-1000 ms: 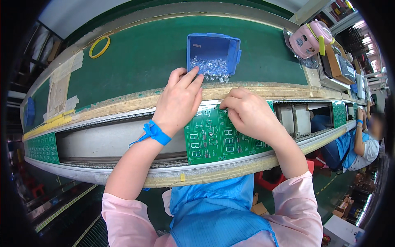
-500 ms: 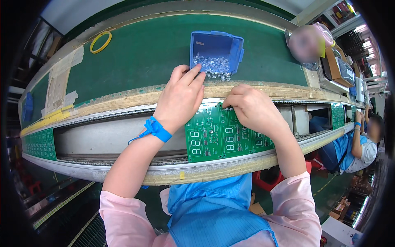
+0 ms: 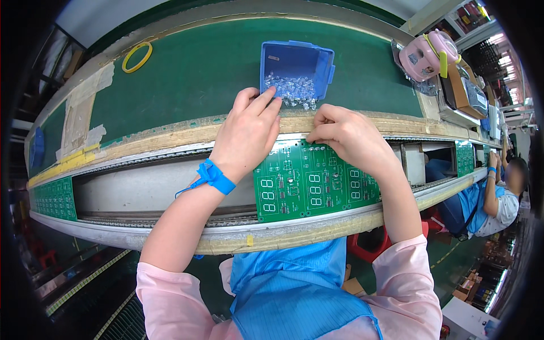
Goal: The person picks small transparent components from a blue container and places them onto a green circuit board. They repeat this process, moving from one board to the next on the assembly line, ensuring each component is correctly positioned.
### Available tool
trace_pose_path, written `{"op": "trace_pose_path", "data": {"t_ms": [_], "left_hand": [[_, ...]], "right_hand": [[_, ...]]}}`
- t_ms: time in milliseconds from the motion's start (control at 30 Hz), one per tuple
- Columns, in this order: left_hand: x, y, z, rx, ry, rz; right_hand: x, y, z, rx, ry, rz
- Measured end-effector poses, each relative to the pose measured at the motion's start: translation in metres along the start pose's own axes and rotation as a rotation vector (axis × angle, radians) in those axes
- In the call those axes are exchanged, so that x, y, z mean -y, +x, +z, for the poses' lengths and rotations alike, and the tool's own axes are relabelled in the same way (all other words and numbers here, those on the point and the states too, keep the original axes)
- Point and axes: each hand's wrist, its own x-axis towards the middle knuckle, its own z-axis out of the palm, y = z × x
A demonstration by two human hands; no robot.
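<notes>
- In the head view, the board [image 3: 289, 192], green with white outlines of digits, lies across the two rails [image 3: 170, 226] in front of the person; the right hand and forearm hide part of its far right side.
- The left hand [image 3: 246, 133] reaches over the near rim of the desk [image 3: 187, 73], fingers loosely extended and a little spread, the thumb apart from the index; the tips are at the near left corner of the bin [image 3: 297, 59], by the clear parts [image 3: 294, 88]. Whether they have hold of one, I cannot tell.
- The right hand [image 3: 351, 136] is over the board's far edge, thumb and index bent toward each other; I cannot tell whether they touch or hold a part.
- The blue bin lies with its open side toward the person, the clear parts heaped inside and spilling onto the desk.
- A blue wristband [image 3: 214, 177] circles the left wrist.
- Another board [image 3: 54, 199] lies on the rails at the far left, and a third [image 3: 464, 156] well to the right.
- On the desk, a yellow ring [image 3: 137, 57] lies far left and a pink jug [image 3: 419, 58] stands far right, near an open carton [image 3: 466, 90].
- At the right, a co-worker [image 3: 498, 207] sits by the rails.
</notes>
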Motion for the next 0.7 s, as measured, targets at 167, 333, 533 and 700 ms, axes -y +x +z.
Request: {"op": "trace_pose_path", "data": {"t_ms": [167, 333, 533, 700], "left_hand": [[0.0011, -0.0001, 0.0009, -0.006, 0.000, 0.004], [0.0015, -0.0001, 0.0015, -0.012, -0.005, 0.009], [0.0016, 0.0002, 0.0015, -0.014, -0.006, 0.011], [0.0017, -0.0005, 0.0011, -0.007, 0.005, 0.012]], "right_hand": [[0.0003, 0.0031, 0.0017, 0.031, 0.006, -0.023], [0.0000, 0.0056, 0.0007, 0.053, 0.003, -0.045], [0.0012, 0.0053, 0.0083, 0.012, -0.009, 0.009], [0.0020, 0.0052, 0.0049, 0.051, -0.007, -0.049]]}}
